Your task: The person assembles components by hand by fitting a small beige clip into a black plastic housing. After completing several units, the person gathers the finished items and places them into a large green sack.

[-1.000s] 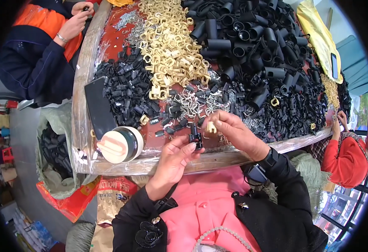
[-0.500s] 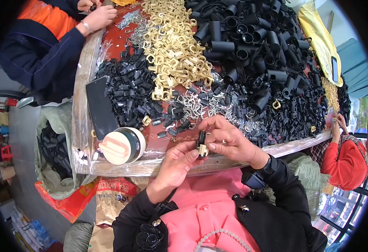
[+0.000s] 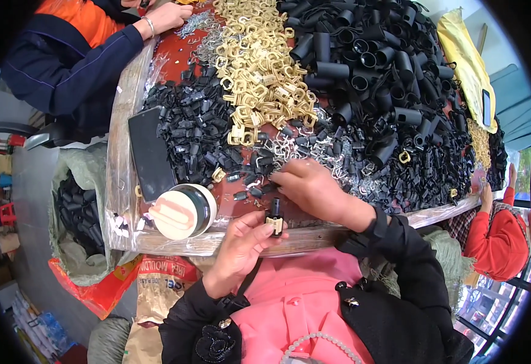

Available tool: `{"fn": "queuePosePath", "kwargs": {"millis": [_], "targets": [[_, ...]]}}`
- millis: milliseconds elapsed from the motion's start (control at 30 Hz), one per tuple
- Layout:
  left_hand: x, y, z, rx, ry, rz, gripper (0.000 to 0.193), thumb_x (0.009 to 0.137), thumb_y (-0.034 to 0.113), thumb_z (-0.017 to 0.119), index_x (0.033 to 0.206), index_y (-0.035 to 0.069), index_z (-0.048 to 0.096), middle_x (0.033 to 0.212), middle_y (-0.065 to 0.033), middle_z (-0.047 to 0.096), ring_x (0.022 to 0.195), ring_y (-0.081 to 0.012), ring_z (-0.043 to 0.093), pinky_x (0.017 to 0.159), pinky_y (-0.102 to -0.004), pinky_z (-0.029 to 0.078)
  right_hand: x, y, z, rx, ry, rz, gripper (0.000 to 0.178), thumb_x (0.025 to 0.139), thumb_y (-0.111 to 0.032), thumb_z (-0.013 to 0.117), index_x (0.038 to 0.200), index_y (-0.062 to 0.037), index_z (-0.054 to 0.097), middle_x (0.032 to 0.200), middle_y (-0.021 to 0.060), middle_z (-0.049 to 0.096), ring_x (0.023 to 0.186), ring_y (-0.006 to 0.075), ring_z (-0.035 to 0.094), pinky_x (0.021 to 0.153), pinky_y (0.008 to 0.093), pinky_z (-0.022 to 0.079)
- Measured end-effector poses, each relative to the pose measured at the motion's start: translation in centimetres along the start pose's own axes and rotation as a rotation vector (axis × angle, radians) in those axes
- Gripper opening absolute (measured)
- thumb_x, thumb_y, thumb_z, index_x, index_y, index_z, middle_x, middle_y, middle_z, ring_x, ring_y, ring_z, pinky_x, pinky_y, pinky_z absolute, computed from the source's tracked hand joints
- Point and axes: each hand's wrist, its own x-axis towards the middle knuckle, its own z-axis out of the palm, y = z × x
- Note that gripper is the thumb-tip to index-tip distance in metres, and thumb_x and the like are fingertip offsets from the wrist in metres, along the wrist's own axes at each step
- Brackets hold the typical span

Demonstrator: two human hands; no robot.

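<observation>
My left hand is at the table's front edge, fingers closed round a small black plastic part with a beige clip fitted on it; its black end points up. Forward and to the right, my right hand reaches palm down over the table. Its fingers curl together, their tips among small black pieces and bent metal hooks. Whatever lies between those fingertips is hidden. A round jar with a cream lid stands left of my hands, beside a dark flat tablet-like device.
Beige clips lie heaped in the middle of the red table, with black tubes heaped to their right. A co-worker's arm rests at the far left; another person in red sits at the right. An open sack of black parts stands at lower left.
My right hand has left the black part and moved forward to the loose pieces. The left hand keeps the part, lowered slightly and moved left. The view has shifted a little.
</observation>
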Motion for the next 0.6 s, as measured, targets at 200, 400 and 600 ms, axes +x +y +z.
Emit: {"fn": "queuePosePath", "kwargs": {"millis": [200,400,600], "targets": [[-0.5,-0.2,-0.2,-0.008,0.028,0.06,0.024,0.083,0.008,0.054,0.103,-0.004,0.051,0.094,-0.015,0.059,0.083,-0.0213,0.06,0.073,-0.028,0.051,0.7,0.3,2.0,-0.268,-0.065,-0.035,0.011,0.073,-0.006,0.053,0.084,-0.004,0.051,0.078,0.0098,0.049,0.071,0.0281,0.053,0.064,0.0368,0.044],[-0.3,-0.6,0.4,-0.032,0.082,0.06,0.02,0.084,0.008,0.054,0.101,-0.002,0.053,0.093,-0.0107,0.059,0.084,-0.0194,0.059,0.074,-0.0277,0.05,-0.9,0.2,1.0,-0.025,0.005,0.05,0.013,0.077,-0.01,0.057,0.089,-0.0061,0.053,0.08,0.0075,0.052,0.069,0.0217,0.056,0.059,0.031,0.045],[1.0,-0.8,1.1,-0.033,0.108,0.069,0.022,0.084,0.01,0.055,0.102,-0.001,0.053,0.094,-0.01,0.059,0.084,-0.0191,0.059,0.074,-0.0263,0.05,-2.3,-0.3,-1.2,0.97,-0.008,0.541,0.012,0.083,-0.011,0.055,0.091,-0.0019,0.053,0.079,0.0014,0.053,0.067,0.0078,0.054,0.059,0.0206,0.044]]}}
